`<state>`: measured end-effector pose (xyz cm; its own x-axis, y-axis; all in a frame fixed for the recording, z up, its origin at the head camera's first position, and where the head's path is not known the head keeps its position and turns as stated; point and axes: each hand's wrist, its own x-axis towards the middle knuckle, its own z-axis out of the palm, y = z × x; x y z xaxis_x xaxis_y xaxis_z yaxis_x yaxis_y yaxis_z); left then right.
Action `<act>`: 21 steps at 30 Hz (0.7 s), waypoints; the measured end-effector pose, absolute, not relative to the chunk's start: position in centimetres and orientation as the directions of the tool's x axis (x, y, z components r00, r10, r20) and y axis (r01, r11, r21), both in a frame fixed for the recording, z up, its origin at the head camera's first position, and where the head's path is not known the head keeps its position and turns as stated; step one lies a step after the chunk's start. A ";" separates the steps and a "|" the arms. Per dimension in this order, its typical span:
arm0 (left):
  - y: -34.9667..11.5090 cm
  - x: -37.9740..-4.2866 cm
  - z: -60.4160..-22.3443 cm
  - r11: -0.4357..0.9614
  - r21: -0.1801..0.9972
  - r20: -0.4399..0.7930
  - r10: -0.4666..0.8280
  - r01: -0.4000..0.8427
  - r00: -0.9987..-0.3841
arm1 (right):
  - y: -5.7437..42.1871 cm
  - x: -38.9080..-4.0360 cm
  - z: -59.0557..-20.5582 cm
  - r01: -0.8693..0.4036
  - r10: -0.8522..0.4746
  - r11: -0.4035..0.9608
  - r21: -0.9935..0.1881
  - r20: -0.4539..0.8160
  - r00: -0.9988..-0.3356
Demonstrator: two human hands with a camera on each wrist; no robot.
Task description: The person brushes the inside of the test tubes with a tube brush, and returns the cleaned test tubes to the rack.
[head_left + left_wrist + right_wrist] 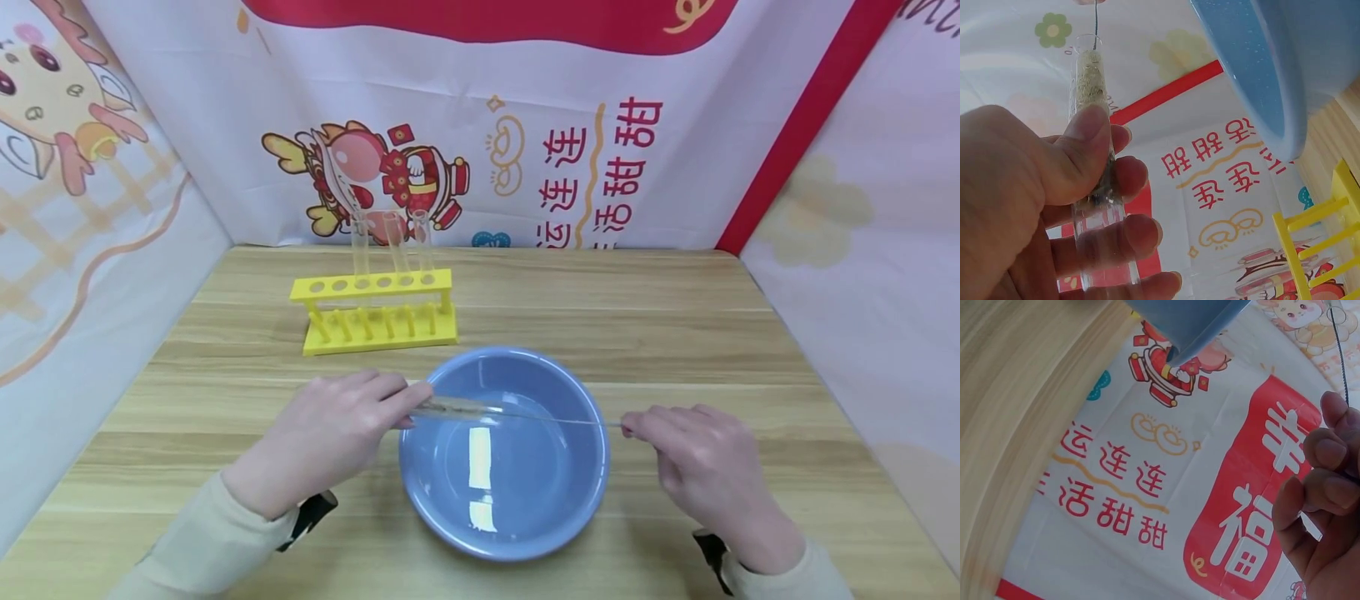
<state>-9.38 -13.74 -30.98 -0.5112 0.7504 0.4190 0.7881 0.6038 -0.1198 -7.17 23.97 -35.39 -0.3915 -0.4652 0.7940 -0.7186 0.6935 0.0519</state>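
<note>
Over the blue basin (547, 475), my left hand (322, 433) grips a clear glass test tube (459, 407), fingers wrapped around it and thumb on top. Inside the tube, the pale bristles of a test tube brush (1090, 78) show in the left wrist view, with darker bristles further down between the fingers. The brush's thin twisted wire handle (558, 419) runs out of the tube's mouth to the right. My right hand (708, 458) pinches the end of that wire (1340, 356), just right of the basin's rim.
Behind the basin, to the left, a yellow test tube rack (381, 333) stands on the wooden table (600, 333). Several holes show in its top bar; clear test tubes (361, 250) stand upright or slightly tilted in it. Printed cloth (480, 100) hangs behind and at both sides.
</note>
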 end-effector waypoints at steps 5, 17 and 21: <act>-14.0 -9.5 -31.1 0.620 -0.093 0.388 0.743 0.779 -0.545 | 24.6 -7.3 -36.0 -0.715 -0.466 0.698 0.044 0.786 -0.407; -16.4 -10.9 -32.2 0.706 -0.055 0.347 0.677 0.706 -0.649 | 27.8 -8.0 -38.9 -0.685 -0.433 0.724 -0.078 0.722 -0.539; -18.1 -11.4 -32.5 0.755 -0.055 0.325 0.632 0.653 -0.704 | 30.0 -7.7 -39.6 -0.641 -0.419 0.765 -0.064 0.707 -0.569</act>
<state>-11.36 -18.05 -32.46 -0.7035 0.6318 0.3254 0.6530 0.7554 -0.0548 -7.73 30.04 -39.55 -0.5693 -0.4187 0.7075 -0.6413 0.7646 -0.0636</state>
